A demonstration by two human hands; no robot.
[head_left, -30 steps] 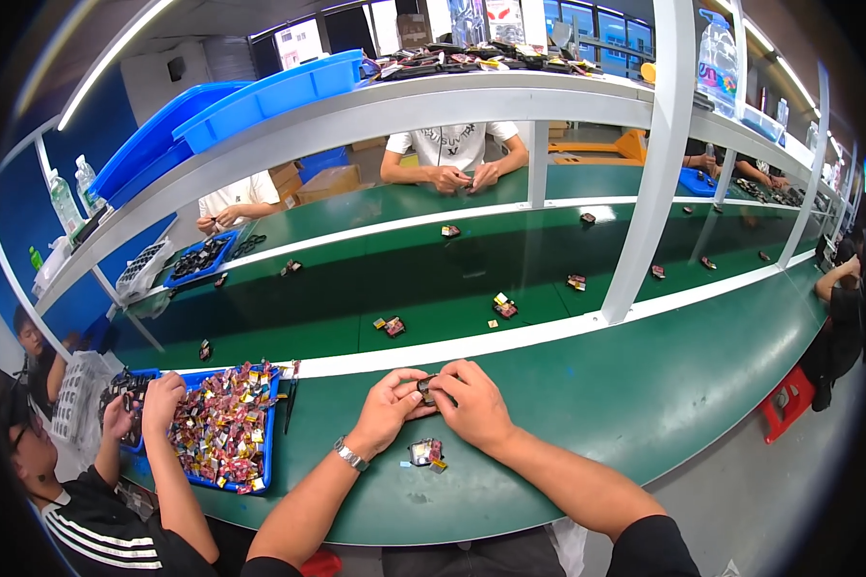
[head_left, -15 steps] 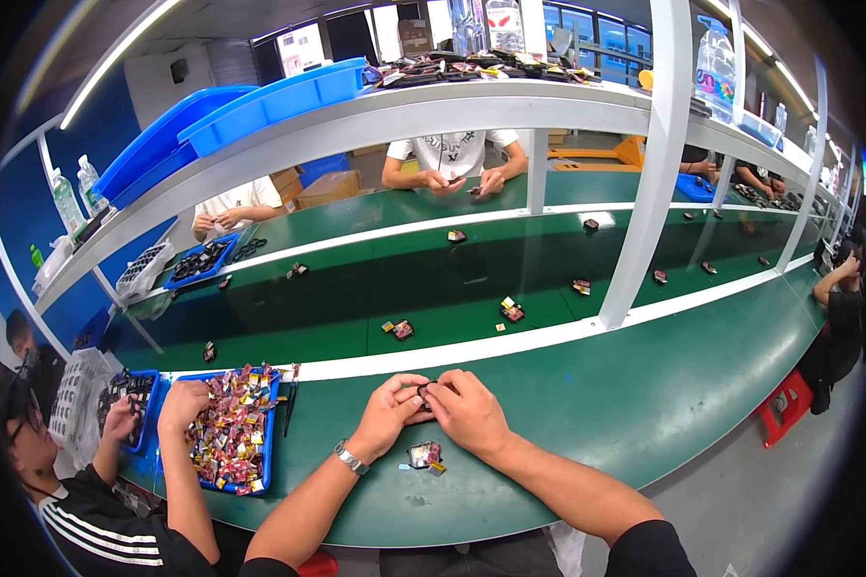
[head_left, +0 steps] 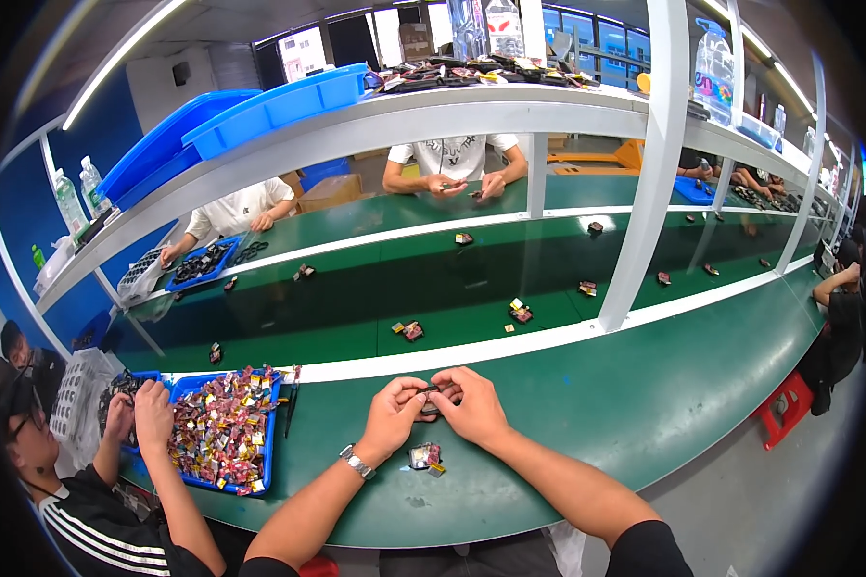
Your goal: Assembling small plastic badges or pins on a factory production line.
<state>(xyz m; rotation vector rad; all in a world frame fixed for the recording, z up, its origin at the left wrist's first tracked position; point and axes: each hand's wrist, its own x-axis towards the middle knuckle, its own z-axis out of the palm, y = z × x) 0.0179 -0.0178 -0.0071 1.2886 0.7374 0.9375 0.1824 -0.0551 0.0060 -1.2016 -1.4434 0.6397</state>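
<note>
A long green workbench curves through a factory room, with a darker green conveyor belt running beyond a white strip and white shelving above it.

At the near edge of the bench the left hand and the right hand meet, fingertips pinched together on a small dark part. Both hands are closed on it; it is mostly hidden by the fingers, so its shape is hard to make out. The left wrist carries a metal wristwatch.

Just below the hands, on the bench, lies a small wrapped piece, dark with red and yellow, apart from the fingers.

To the left sits a blue tray heaped with small red and yellow packets. A neighbouring person's hand rests at its left edge, their sleeve black with white stripes.

Scattered small items ride the belt, well apart from one another. On the far side, a person in a white shirt works with both hands on the opposite bench. Large blue bins stand on the top shelf.
</note>
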